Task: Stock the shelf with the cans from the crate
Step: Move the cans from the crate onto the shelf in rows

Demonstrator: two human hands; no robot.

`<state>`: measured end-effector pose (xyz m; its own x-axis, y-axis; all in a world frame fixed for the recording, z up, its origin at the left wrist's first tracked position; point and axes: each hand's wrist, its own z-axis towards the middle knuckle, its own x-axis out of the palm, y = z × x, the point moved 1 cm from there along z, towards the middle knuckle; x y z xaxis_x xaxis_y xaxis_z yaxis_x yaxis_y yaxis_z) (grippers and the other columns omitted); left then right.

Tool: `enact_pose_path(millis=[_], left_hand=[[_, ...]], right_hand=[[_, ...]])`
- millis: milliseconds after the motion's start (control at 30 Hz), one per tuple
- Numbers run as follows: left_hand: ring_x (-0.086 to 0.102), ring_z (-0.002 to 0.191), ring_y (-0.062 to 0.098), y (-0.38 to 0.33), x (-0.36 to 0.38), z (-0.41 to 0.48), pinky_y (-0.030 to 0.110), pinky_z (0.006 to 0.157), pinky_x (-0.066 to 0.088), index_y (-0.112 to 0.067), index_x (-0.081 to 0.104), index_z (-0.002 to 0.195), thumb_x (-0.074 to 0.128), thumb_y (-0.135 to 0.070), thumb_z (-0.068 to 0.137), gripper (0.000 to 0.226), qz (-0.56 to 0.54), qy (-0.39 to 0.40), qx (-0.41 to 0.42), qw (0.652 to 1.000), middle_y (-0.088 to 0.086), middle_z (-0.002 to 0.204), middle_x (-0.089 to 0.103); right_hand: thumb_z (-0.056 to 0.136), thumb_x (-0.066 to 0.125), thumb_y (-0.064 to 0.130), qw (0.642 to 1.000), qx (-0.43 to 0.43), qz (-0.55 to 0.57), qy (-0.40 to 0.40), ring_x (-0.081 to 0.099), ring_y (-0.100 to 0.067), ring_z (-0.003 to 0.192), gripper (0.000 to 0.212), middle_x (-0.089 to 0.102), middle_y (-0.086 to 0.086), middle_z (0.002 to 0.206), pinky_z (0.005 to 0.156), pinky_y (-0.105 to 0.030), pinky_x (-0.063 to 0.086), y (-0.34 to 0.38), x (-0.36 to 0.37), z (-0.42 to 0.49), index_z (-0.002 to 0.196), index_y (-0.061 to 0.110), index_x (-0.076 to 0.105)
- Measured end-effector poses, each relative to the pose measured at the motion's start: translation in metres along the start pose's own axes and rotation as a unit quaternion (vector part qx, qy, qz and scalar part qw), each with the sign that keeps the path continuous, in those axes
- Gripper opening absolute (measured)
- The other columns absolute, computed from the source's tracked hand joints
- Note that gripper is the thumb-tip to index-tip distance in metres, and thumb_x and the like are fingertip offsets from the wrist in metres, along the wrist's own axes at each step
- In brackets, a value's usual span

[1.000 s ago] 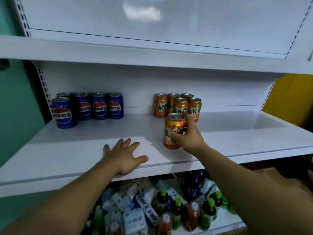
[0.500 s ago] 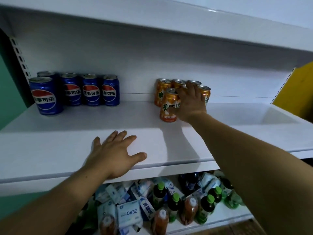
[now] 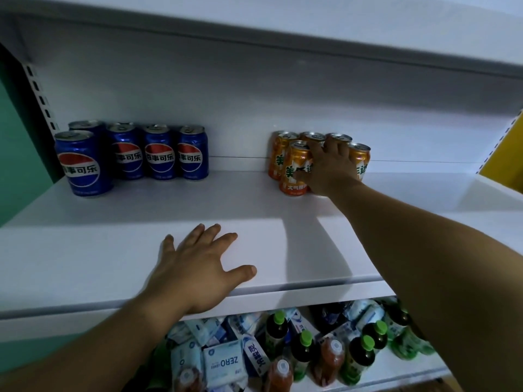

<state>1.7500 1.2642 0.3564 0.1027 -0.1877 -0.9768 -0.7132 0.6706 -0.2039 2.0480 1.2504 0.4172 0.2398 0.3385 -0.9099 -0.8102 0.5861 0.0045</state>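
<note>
Shelf [image 3: 85, 250]: white, partly stocked from what I see
Right hand [image 3: 331, 168] fingers: curled round the front orange can [image 3: 294, 165], standing against the other orange cans [image 3: 359, 157]
Left hand [image 3: 198, 267]: flat, fingers spread, at shelf's front edge
Blue cans [image 3: 133, 154]: back left

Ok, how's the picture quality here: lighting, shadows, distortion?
Head view: dim, bluish light; the right arm shadows the shelf beside a brighter patch round the left hand; wide-angle lens bows shelf edges; blue cans sharp, like the orange can the right hand grips.
</note>
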Motion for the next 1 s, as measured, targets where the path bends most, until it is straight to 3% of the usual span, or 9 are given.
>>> enact_pose_path(millis=[233, 433, 533, 633, 733, 833, 1000], left_hand=[[-0.011, 0.145, 0.007, 0.0, 0.0, -0.001, 0.051, 0.117, -0.006, -0.045, 0.004, 0.148, 0.022, -0.082, 0.078, 0.081, 0.002, 0.0, -0.002, 1.0, -0.017, 0.159, -0.006], [-0.009, 0.146, 0.009, -0.004, -0.002, -0.001, 0.051, 0.117, -0.006, -0.044, 0.005, 0.149, 0.021, -0.082, 0.079, 0.081, 0.01, 0.01, -0.002, 1.0, -0.015, 0.159, -0.005], [-0.008, 0.146, 0.011, -0.005, -0.003, -0.003, 0.052, 0.117, -0.004, -0.042, 0.003, 0.149, 0.018, -0.081, 0.08, 0.081, 0.018, 0.026, 0.002, 0.999, -0.013, 0.159, -0.006], [-0.01, 0.147, 0.016, -0.008, -0.009, -0.001, 0.054, 0.116, -0.001, -0.039, -0.003, 0.15, 0.016, -0.078, 0.083, 0.08, 0.053, 0.076, 0.0, 0.996, -0.008, 0.16, -0.011], [0.0, 0.148, 0.02, -0.022, -0.017, 0.003, 0.051, 0.117, 0.007, -0.033, 0.0, 0.151, 0.028, -0.077, 0.083, 0.086, 0.046, 0.096, -0.002, 0.994, -0.002, 0.161, -0.004], [0.014, 0.146, 0.021, -0.072, -0.018, 0.002, 0.044, 0.118, 0.016, -0.028, 0.004, 0.152, 0.043, -0.076, 0.08, 0.095, -0.007, 0.1, 0.08, 0.992, 0.001, 0.161, 0.007], [0.021, 0.144, 0.021, -0.2, 0.001, -0.043, 0.033, 0.117, 0.021, -0.023, 0.015, 0.152, 0.056, -0.061, 0.084, 0.088, -0.053, 0.112, 0.256, 0.959, 0.003, 0.159, 0.015]], right_hand=[[0.081, 0.056, 0.065, 0.999, 0.0, -0.015, -0.03, 0.022, -0.037, 0.138, 0.088, 0.027, -0.013, 0.151, 0.111, -0.05, 0.024, 0.001, 0.005, -0.003, 0.151, 0.025, 0.02], [0.08, 0.058, 0.064, 0.999, 0.016, 0.04, -0.005, 0.011, -0.03, 0.145, 0.092, 0.017, -0.007, 0.158, 0.117, -0.047, 0.015, -0.001, -0.014, -0.027, 0.152, 0.028, 0.014], [0.08, 0.055, 0.066, 0.997, 0.031, 0.061, 0.04, 0.021, -0.028, 0.143, 0.09, 0.021, -0.004, 0.157, 0.113, -0.045, 0.026, -0.015, -0.032, -0.061, 0.151, 0.029, 0.014], [0.085, 0.055, 0.062, 0.995, 0.057, 0.024, 0.081, 0.04, -0.029, 0.13, 0.074, 0.043, -0.007, 0.144, 0.103, -0.041, 0.037, -0.046, -0.06, -0.106, 0.145, 0.024, 0.032], [0.089, 0.051, 0.06, 0.988, 0.109, 0.009, 0.112, 0.039, -0.03, 0.132, 0.074, 0.04, -0.007, 0.148, 0.105, -0.043, 0.038, -0.087, -0.087, -0.149, 0.148, 0.02, 0.03], [0.09, 0.052, 0.058, 0.976, 0.173, 0.016, 0.133, 0.041, -0.031, 0.131, 0.076, 0.038, -0.008, 0.149, 0.104, -0.044, 0.041, -0.133, -0.115, -0.2, 0.15, 0.02, 0.027], [0.091, 0.055, 0.054, 0.946, 0.275, 0.011, 0.17, 0.049, -0.03, 0.124, 0.071, 0.046, -0.01, 0.144, 0.096, -0.041, 0.047, -0.203, -0.157, -0.293, 0.147, 0.017, 0.033]])
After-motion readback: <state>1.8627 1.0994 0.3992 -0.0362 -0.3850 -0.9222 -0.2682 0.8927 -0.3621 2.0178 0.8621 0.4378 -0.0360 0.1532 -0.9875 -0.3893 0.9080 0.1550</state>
